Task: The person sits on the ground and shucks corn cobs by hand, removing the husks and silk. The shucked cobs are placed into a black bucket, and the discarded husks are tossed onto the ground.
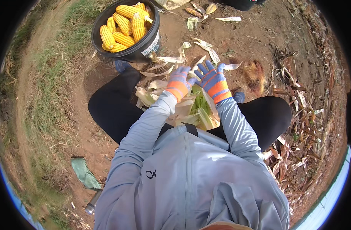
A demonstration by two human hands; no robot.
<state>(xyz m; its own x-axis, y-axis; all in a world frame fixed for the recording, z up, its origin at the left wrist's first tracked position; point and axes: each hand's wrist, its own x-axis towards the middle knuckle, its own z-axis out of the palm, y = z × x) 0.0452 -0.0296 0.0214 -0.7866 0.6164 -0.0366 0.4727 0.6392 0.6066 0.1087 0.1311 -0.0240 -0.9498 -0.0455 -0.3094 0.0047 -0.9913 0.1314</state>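
My left hand [179, 82], in a blue and orange knit glove, hovers over a heap of pale corn husks [182, 110] between my legs. Beside it, my right hand [212, 79], gloved alike, has its fingers spread and holds nothing. The two hands are close together near the thumbs; whether they touch is unclear. Green husk leaves [200, 105] lie amid the pale ones below the hands. Beyond my left foot stands a black plastic bucket [125, 56] with husked yellow ears of corn [124, 24] inside.
Loose dry husks [207, 47] and a small darker corn cob [193, 12] lie on the soil ahead. Dry corn leaves [301, 115] line the right side. Grass [54, 86] grows at left, near a green cloth-like piece [85, 172] and a metal cylinder [92, 202].
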